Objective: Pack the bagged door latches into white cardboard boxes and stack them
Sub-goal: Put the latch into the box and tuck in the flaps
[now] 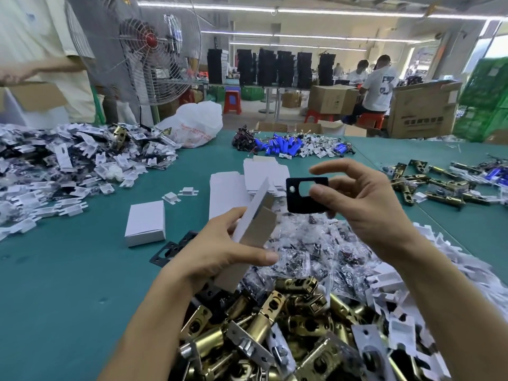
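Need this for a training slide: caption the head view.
Left hand holds a white box; right hand pinches a black plate.

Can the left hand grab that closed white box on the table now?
Probably not yet: the left hand grips a flat carton. The way to the closed white box looks free, though.

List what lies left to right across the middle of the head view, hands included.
Pile of white plastic parts → closed white box → left hand gripping a flat white carton → black plate pinched by the right hand → loose brass latches.
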`<state>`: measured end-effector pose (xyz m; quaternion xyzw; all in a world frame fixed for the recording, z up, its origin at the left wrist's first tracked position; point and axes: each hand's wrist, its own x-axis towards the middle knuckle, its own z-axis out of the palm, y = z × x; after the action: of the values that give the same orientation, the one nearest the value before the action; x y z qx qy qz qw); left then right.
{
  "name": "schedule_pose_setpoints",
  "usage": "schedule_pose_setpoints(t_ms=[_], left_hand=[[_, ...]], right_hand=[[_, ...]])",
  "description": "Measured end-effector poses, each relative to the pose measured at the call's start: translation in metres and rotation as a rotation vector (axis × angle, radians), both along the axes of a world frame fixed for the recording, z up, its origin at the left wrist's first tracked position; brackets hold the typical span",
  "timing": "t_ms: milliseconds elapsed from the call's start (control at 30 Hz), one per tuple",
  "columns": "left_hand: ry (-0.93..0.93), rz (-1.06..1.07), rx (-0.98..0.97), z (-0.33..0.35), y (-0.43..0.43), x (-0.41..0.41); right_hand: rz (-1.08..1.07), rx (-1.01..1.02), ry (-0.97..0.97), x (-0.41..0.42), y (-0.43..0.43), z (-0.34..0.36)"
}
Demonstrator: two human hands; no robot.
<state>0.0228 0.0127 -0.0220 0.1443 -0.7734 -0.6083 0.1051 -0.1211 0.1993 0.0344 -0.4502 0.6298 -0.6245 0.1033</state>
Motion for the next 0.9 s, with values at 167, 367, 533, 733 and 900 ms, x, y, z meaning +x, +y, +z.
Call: schedule_pose_setpoints(t_ms=[167, 367, 533, 733, 900], left_hand=[[-0.044, -0.269, 0.136, -0.003, -0.003, 0.006], [0.013, -0.301, 0.172, -0.006, -0.008, 0.009], [0.095, -0.364, 0.133, -0.006, -0.008, 0.009], [0.092, -0.351, 0.125, -0.005, -0.008, 0.008], [0.114, -0.361, 0.135, -0.002, -0.008, 0.009]], right_hand=[[0.095, 0.038, 0.122, 0.004, -0.012, 0.002], [0.148, 0.017, 0.335, 0.013, -0.02, 0.006], [0.126, 0.097, 0.452, 0.023, -0.025, 0.008], [0.022, 0.229, 0.696, 0.025, -0.025, 0.012], [0.053, 0.283, 0.675, 0.029, -0.029, 0.016]])
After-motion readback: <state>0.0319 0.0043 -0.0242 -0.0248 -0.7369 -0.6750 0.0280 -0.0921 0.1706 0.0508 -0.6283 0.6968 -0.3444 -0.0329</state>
